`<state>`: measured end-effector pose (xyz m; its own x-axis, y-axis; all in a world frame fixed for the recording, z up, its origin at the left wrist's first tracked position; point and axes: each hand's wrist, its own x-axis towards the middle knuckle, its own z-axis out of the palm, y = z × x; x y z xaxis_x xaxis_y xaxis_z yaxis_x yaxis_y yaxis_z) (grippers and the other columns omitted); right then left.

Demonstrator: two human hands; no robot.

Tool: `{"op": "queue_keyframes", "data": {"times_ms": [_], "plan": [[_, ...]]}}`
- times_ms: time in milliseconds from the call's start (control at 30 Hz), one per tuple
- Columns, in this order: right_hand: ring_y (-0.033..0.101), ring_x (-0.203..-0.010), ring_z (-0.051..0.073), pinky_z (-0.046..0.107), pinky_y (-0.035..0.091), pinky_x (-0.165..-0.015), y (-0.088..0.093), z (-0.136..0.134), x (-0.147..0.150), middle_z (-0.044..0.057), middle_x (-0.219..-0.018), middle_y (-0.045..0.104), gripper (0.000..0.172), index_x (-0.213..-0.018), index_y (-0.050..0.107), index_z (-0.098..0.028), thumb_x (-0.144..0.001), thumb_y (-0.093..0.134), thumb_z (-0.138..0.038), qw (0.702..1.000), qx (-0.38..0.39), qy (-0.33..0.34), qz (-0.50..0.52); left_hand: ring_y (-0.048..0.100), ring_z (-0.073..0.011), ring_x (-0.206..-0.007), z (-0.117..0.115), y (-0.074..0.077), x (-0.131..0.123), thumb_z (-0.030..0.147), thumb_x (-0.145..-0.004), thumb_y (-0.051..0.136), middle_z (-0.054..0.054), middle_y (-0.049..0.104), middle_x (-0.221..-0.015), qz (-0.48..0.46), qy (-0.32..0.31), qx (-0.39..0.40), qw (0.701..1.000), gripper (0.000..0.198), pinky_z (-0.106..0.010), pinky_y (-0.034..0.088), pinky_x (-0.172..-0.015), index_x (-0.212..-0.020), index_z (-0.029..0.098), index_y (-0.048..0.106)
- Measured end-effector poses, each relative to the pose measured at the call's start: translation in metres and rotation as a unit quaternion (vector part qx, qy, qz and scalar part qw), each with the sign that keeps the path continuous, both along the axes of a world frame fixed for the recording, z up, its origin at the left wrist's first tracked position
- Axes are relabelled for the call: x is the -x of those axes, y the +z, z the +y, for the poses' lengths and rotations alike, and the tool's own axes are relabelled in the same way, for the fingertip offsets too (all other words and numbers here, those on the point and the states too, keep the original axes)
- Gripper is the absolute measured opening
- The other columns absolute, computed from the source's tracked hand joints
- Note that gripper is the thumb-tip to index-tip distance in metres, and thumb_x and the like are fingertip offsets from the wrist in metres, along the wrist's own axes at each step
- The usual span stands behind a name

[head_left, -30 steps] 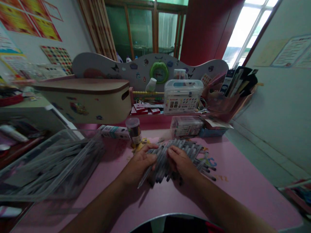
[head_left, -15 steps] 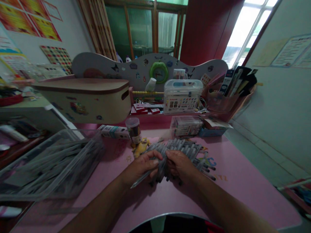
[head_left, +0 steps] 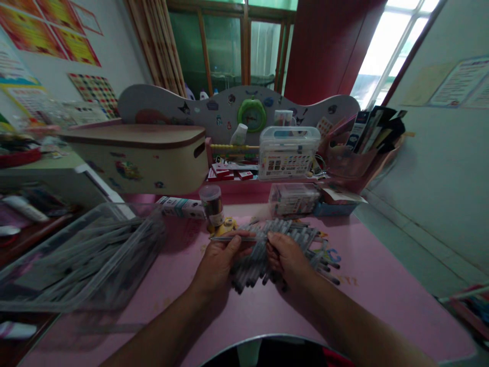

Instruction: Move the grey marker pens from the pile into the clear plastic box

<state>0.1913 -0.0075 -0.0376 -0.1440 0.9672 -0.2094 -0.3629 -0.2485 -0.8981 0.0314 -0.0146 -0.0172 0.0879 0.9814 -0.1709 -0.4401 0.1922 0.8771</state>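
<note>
My left hand (head_left: 219, 257) is closed around a clear, slim pen (head_left: 227, 238), thumb on top. The pen lies nearly level, one tip pointing left. My right hand (head_left: 286, 252) pinches at the pen's right end with thumb and curled fingers; whether a cap is there is hidden. Both hands are just over a heap of similar clear pens (head_left: 248, 270) with dark ends, spread on the pink desk (head_left: 367, 316). Behind the left hand a small yellow figurine (head_left: 228, 224) is partly covered.
At the left, a clear plastic bin (head_left: 72, 300) holds many long thin items. Behind the heap stand a clear jar (head_left: 211, 204), a flat carton (head_left: 181, 207) and a clear box (head_left: 294, 199). Further back are a lidded cream box (head_left: 160, 168) and a clear carry case (head_left: 289, 153).
My left hand has turned, swinging the pen from a downward-left slant to nearly level and higher. My right hand has shifted slightly right and up, now meeting the pen's end.
</note>
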Motion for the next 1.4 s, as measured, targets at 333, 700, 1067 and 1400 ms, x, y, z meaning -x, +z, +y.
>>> {"op": "queue_keyframes", "data": {"times_ms": [333,700,1067,1400], "plan": [[0.026,-0.038,0.006,0.017,0.016,-0.035,0.002,-0.003,0.0,-0.01,-0.052,0.042,0.035,-0.08,0.052,-0.022,-0.076,0.07,-0.051,1.0,-0.019,0.003,-0.009,0.074,-0.0168,-0.073,0.007,0.001,0.004,0.032,-0.076,0.079,-0.009,0.077,-0.081,-0.02,0.022,0.036,0.999,0.024,-0.021,0.058,-0.063,-0.087,0.012,0.07],[0.023,-0.037,0.005,0.016,0.015,-0.035,0.0,-0.004,0.001,-0.013,-0.053,0.042,0.037,-0.09,0.051,-0.024,-0.071,0.076,-0.043,1.0,-0.027,0.015,0.007,0.073,-0.014,-0.071,0.008,0.0,0.006,0.03,-0.079,0.077,-0.007,0.077,-0.082,-0.032,0.018,0.025,0.999,0.02,-0.019,0.058,-0.063,-0.087,0.013,0.071],[0.027,-0.039,0.005,0.015,0.017,-0.036,0.001,-0.005,0.002,-0.012,-0.055,0.042,0.036,-0.091,0.051,-0.024,-0.069,0.075,-0.039,1.0,-0.021,0.017,0.003,0.073,-0.0142,-0.066,0.005,0.001,0.004,0.028,-0.08,0.076,-0.007,0.077,-0.079,-0.039,0.021,0.027,0.999,0.018,-0.02,0.059,-0.062,-0.087,0.013,0.07],[0.024,-0.037,0.005,0.015,0.015,-0.034,-0.004,-0.003,0.002,-0.013,-0.049,0.038,0.037,-0.08,0.048,-0.023,-0.071,0.076,-0.046,0.999,-0.012,0.043,0.002,0.072,-0.0136,-0.066,0.005,0.001,0.004,0.031,-0.076,0.08,-0.006,0.076,-0.077,-0.031,0.029,0.017,0.999,0.022,-0.019,0.058,-0.062,-0.086,0.013,0.071]]}}
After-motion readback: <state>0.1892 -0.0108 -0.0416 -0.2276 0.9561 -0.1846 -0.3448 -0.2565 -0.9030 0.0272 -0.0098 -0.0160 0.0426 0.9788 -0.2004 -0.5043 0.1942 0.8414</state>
